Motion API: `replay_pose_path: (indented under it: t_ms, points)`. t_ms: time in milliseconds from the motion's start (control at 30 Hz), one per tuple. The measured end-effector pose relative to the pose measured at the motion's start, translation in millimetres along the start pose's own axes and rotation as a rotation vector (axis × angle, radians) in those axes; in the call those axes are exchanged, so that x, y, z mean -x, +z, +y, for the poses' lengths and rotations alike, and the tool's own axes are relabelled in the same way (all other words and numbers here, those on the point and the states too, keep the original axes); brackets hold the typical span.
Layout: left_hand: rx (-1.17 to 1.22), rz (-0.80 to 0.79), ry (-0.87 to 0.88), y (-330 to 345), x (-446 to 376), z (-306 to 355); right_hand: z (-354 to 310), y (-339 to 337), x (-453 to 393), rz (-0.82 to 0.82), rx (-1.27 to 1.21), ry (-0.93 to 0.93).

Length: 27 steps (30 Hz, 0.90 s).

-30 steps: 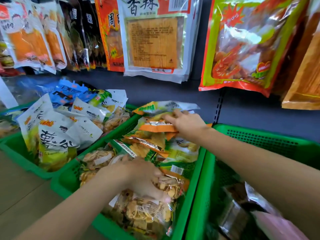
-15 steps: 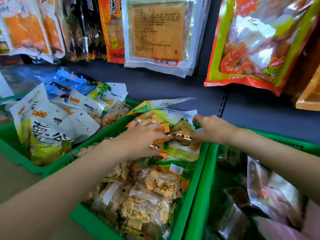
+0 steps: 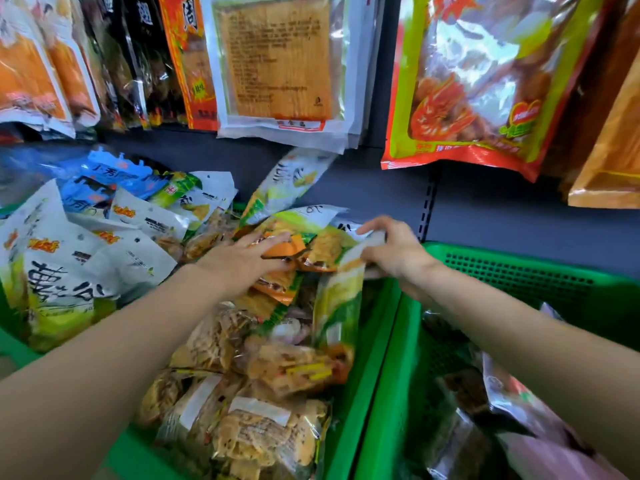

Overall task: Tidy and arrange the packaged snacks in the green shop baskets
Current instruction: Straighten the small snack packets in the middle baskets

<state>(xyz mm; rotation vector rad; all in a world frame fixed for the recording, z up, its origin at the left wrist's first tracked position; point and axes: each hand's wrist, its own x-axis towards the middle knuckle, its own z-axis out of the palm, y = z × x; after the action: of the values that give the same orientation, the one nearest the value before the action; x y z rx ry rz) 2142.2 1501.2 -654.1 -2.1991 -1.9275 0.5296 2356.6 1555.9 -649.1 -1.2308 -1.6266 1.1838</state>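
Observation:
The middle green basket (image 3: 377, 341) holds several snack packets. Clear packets of crackers (image 3: 263, 434) lie at its front and orange-and-green packets (image 3: 277, 289) are piled at its back. My left hand (image 3: 242, 261) lies on the back pile, its fingers spread over an orange packet (image 3: 289, 249). My right hand (image 3: 391, 251) pinches the top edge of a yellow-green packet (image 3: 337, 306) that stands upright against the basket's right wall. Another green-and-white packet (image 3: 291, 181) leans on the shelf's back wall.
The left green basket (image 3: 14, 348) is heaped with white-and-green packets (image 3: 69, 271) and blue ones (image 3: 100, 181). The right green basket (image 3: 519, 271) holds dark and clear packets (image 3: 505, 393). Large snack bags (image 3: 485, 81) hang above from the grey back panel (image 3: 519, 216).
My left hand moved from the front crackers up onto the back pile. My right hand shifted right and now pinches a packet, which has been stood upright at the basket's right wall.

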Motion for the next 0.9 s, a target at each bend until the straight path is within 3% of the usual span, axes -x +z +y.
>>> replay_pose_path:
  t_ms: [133,233,300,367,467,500,567,633,700,733,767,833,867,900]
  points:
    - [0.35,-0.037,-0.01,-7.1,-3.8,2.1,-20.0,-39.3,-7.6,0.226,-0.622,0.175]
    - [0.847,0.041,-0.065,-27.2,7.3,17.8,-25.9,-55.1,0.5,0.245,-0.893,0.227]
    - [1.041,0.114,-0.132,-37.4,16.8,27.3,-33.7,-55.0,4.6,0.251,-1.051,0.208]
    - [1.269,0.076,-0.167,-42.5,25.0,34.6,-46.3,-48.5,9.1,0.24,-1.194,0.174]
    - [1.787,-0.125,-0.144,-47.2,37.6,36.1,-56.0,-28.8,10.9,0.18,-1.221,0.152]
    - [1.952,-0.125,-0.144,-49.6,42.2,32.8,-56.1,-20.3,10.0,0.147,-1.204,0.136]
    - [2.15,0.072,-0.179,-49.7,46.2,18.2,-53.9,-3.9,4.5,0.035,-1.137,0.096]
    - [2.181,0.25,-0.252,-48.1,49.3,-2.1,-53.4,3.9,-4.6,-0.067,-1.066,0.066]
    - [2.143,0.348,-0.356,-38.1,51.4,-21.8,-48.2,3.9,-10.5,-0.09,-0.88,0.08]
    - [2.108,0.403,-0.428,-31.0,50.9,-29.6,-42.9,2.0,-10.2,-0.065,-0.673,0.084]
    - [2.059,0.458,-0.494,-23.4,49.7,-34.6,-35.8,-0.2,-7.9,-0.043,-0.329,0.06]
    - [1.911,0.579,-0.65,-2.1,47.6,-45.5,-14.7,1.5,-0.6,-0.096,0.605,-0.063]
    - [1.817,0.626,-0.738,8.8,45.4,-50.1,-4.7,8.1,4.6,-0.224,0.953,-0.125]
    - [1.684,0.652,-0.816,19.0,42.5,-55.1,5.2,16.6,9.1,-0.371,1.141,-0.146]
